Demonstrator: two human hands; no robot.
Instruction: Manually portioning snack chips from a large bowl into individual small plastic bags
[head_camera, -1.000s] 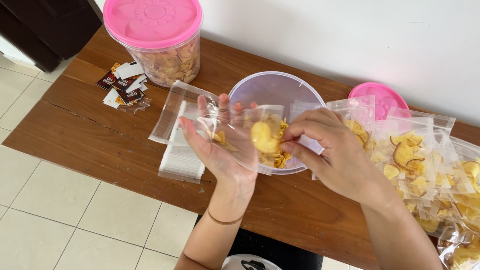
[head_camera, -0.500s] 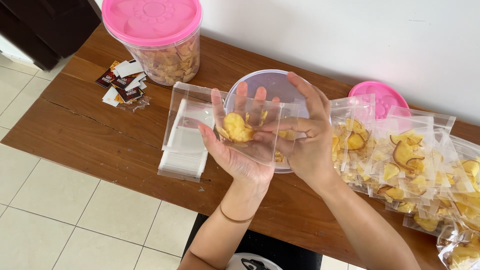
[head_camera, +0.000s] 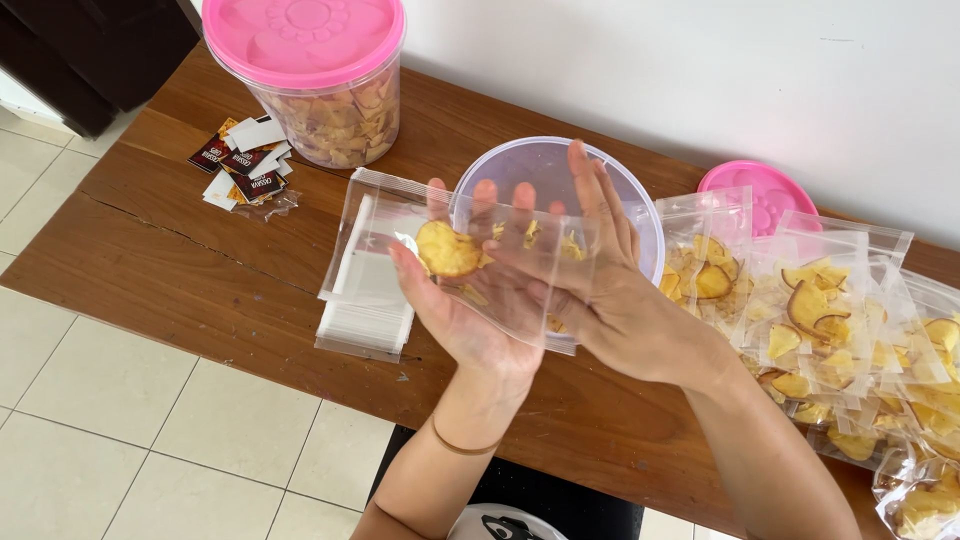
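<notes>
clear plastic bag (head_camera: 500, 270) with yellow chips lies flat on the open left hand (head_camera: 465, 300), fingers spread under it. the right hand (head_camera: 600, 290), fingers straight, presses on the bag's right side, over the round clear bowl (head_camera: 640, 215).

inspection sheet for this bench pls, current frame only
Surface: wooden table, cracked near the left end.
Job's things: clear bag with yellow chips, lying on the left hand; clear bowl behind it; stack of empty bags at left.
Clutter: filled bags piled at right; lidded chip jar; loose pink lid; small printed labels.
Hands: left open, palm up under the bag; right hand pressed flat on top of it.
Cables: nothing seen.
Surroundings: white wall, tiled floor.
</notes>
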